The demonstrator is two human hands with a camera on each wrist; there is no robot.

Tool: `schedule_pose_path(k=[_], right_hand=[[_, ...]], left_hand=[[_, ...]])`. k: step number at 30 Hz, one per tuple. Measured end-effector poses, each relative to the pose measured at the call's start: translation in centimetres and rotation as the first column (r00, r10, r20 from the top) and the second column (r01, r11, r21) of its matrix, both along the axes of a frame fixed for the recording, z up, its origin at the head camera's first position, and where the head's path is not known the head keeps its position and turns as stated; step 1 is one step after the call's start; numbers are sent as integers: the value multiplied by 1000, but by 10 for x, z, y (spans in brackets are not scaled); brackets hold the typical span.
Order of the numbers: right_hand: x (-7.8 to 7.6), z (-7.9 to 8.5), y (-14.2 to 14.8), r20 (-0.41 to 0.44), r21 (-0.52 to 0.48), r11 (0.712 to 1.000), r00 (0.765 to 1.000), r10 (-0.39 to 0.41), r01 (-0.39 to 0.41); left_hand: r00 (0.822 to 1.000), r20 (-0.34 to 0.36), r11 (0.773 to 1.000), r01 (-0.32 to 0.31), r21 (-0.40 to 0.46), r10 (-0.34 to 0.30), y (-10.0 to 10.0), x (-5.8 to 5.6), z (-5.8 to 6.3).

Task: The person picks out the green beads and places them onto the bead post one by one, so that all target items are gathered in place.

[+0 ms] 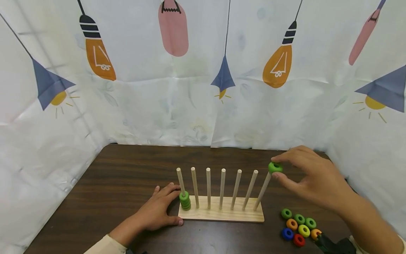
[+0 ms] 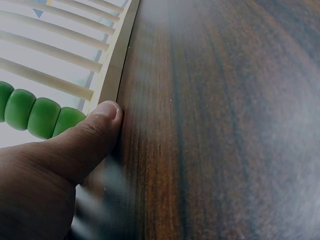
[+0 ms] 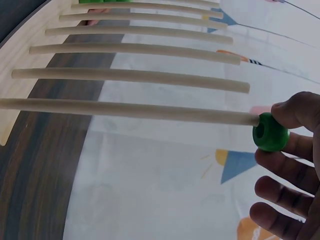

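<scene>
A pale wooden peg stand (image 1: 222, 209) with a row of upright pegs sits on the table. My left hand (image 1: 159, 208) holds its left end, thumb at the front edge and fingers toward the back. Several green beads (image 1: 185, 201) are stacked on the leftmost peg; the left wrist view shows these green rings (image 2: 44, 117) beside my thumb. At the far right, my right hand (image 1: 312, 176) pinches another green bead (image 3: 270, 132) between thumb and fingers. This bead is at the tip of the rightmost peg (image 3: 150, 111), its hole facing the peg end.
Loose beads lie on the table right of the stand, below my right forearm: green (image 1: 299, 219), orange (image 1: 291, 224), yellow (image 1: 303, 231), blue (image 1: 287, 234) and red (image 1: 299, 240). A white curtain (image 1: 142, 106) printed with lamps hangs behind the dark wooden table (image 1: 127, 169).
</scene>
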State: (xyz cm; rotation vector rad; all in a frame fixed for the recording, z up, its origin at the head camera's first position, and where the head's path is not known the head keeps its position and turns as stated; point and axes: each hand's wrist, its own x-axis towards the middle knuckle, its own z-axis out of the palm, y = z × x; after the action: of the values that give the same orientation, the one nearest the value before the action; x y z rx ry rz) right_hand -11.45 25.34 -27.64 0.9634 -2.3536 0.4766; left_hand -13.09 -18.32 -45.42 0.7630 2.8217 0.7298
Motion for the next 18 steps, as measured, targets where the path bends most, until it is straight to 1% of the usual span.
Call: schedule_pose_path(k=[4,12,18], right_hand=[[-1,-1,-4,3,-16,999,1000,28,-28],[-3,-2,-12,-7,-18,999,1000,30,-30],[-3,-2,-16,7,-12,999,999,35,-34]], left_hand=[[1000,5,1000,-1,-3,1,0,0,0],[1000,10,1000,-1,-7,1,0,0,1],[1000,11,1000,-4,-9,4,0,0,2]])
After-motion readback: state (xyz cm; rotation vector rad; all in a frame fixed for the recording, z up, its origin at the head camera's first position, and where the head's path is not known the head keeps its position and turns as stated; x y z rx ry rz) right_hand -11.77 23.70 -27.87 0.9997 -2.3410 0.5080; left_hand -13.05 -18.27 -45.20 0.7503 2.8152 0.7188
